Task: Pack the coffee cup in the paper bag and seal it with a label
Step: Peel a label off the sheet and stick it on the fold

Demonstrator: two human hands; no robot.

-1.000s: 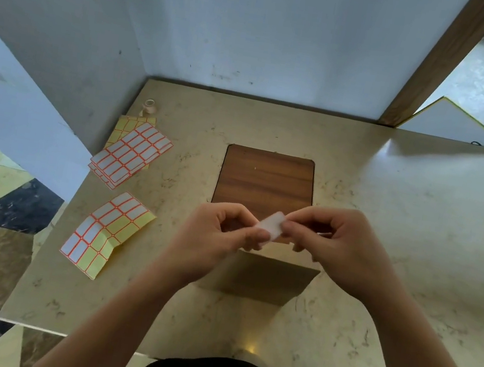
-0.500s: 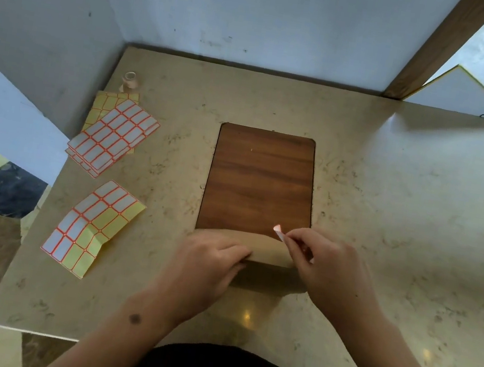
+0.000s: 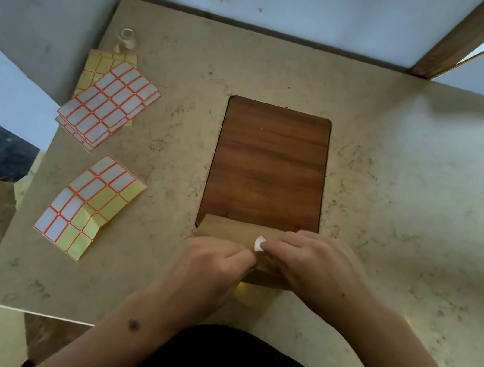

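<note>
Brown paper bag, folded top toward me, lies at the near edge of the wooden panel. My left hand presses the fold flat, fingers closed on it. My right hand pinches the white label just above the fold. The coffee cup is not visible; presumably inside the bag. Risk: the label curls and sticks to my fingertip, or lands skewed if the fold springs open. Label sheets lie well left of the panel.

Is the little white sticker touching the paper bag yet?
Cannot tell. In the head view the white sticker lies over the paper bag's folded top, pinched by the right hand, but no contact or gap shows.
</note>
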